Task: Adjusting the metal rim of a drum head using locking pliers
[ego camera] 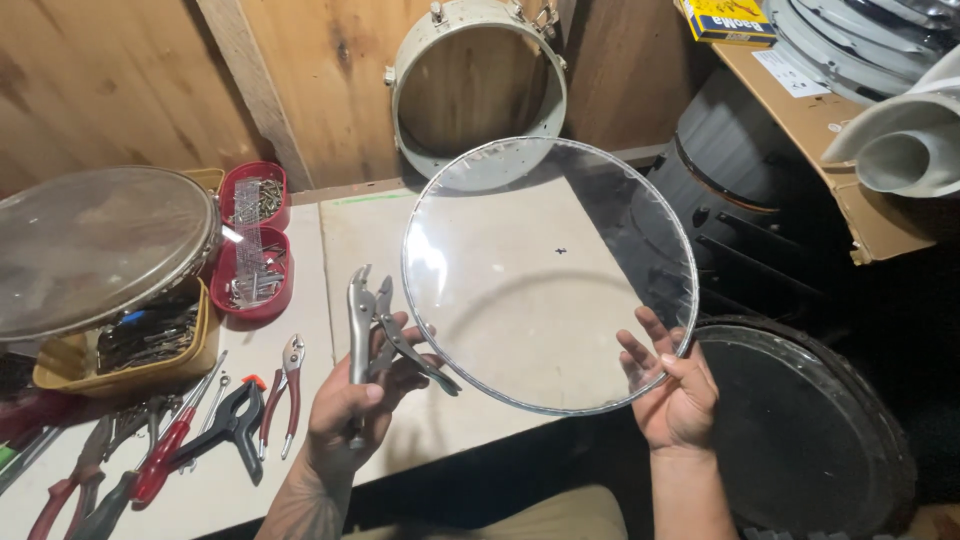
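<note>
Above bench — right hand (675, 395) palm-up, drumhead (545, 275) edge

One clear drumhead (540, 270), two locking pliers (375, 325), two red trays (255, 240), one drum shell (478, 90).

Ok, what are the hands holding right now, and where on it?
The left hand grips locking pliers by the handles. The right hand holds the clear drum head at its lower right rim.

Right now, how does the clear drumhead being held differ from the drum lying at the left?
The clear drumhead is a bare see-through film on a thin hoop, held tilted in the air by the right hand. The drum at the left has a cloudy, brownish head on a metal rim and rests over a yellow tray. Both are round.
</note>
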